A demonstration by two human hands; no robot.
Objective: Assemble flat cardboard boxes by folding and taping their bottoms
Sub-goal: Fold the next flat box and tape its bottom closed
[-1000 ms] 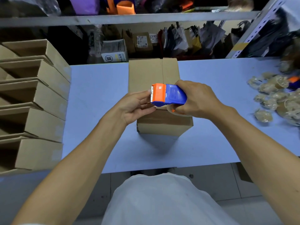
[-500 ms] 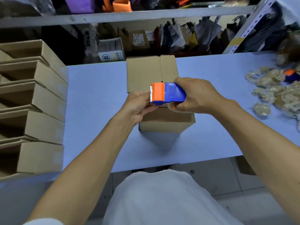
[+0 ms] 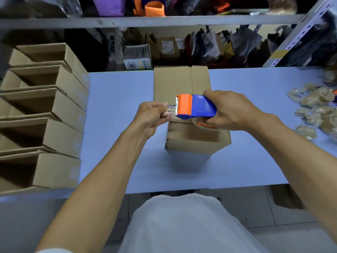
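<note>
Pinching clear tape end [image 3: 170, 110] between thumb and curled fingers of left hand [image 3: 152, 115], drawn out a short way from orange cutter head of tape dispenser [image 3: 195, 107]. Right hand [image 3: 230, 111] wrapped round blue body and roll, fingers clamped tight. Both hands held above cardboard box [image 3: 189, 108] at centre of blue table [image 3: 116, 99], not touching it as far as visible.

Box standing with folded flaps up, long axis running 12 to 6 o'clock, flap seam along same line, offset toward 3 o'clock side of top. Seam looks untaped at far end; near end hidden under dispenser. Tape strip stretched 9 to 3, across seam rather than along it. Box directly under right hand, just toward 3 o'clock of left. Likely need: turn dispenser a quarter so strip runs 12 to 6, then anchor free end at one box edge. Left hand nearer for pressing end down; right better placed to pull along seam.

Stack of open assembled boxes [image 3: 42, 115] at 9 o'clock, pile of crumpled tape scraps [image 3: 315, 110] at 3 o'clock, shelf [image 3: 145, 21] at 12.
</note>
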